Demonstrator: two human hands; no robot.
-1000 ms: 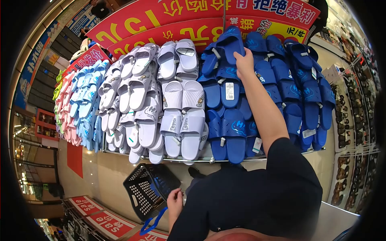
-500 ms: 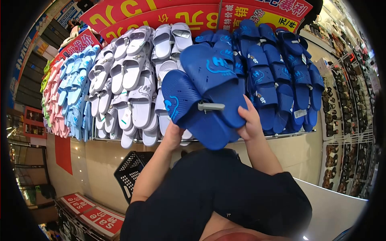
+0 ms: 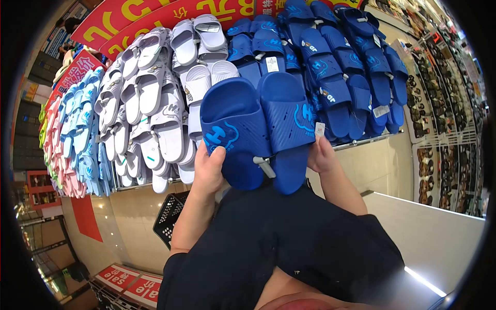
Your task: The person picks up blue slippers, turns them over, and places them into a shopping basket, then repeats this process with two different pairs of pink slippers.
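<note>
Holding a pair of royal-blue, round-ended slide slippers (image 3: 235, 132) before my head camera, I have both grips on it. My left grip (image 3: 209, 168) is clenched on the outer edge of the left slipper, its thumb pressed near the strap. My right grip (image 3: 321, 155) grasps the outer edge of the other slipper, and a small white tag (image 3: 320, 129) stands just at its fingertips. The slippers sit side by side, straps facing me, each printed with a bright-blue H, and a grey plastic connector (image 3: 264, 167) links them just below the straps.

Behind the pair I see hanging rows of dark-blue slide slippers (image 3: 336, 77) toward the right and pale-lilac slide slippers (image 3: 170, 129) toward the left, with light-blue slide slippers (image 3: 82, 124) and pink slide slippers (image 3: 59, 150) farther left. Red signs with yellow characters (image 3: 170, 26) run along the top of the display. Lower down, a black perforated plastic basket (image 3: 166, 209) shows partly behind my left forearm. Well off to the right, shelves of dark shoes (image 3: 423, 170) rise beyond a plain white flat surface (image 3: 429, 222).
</note>
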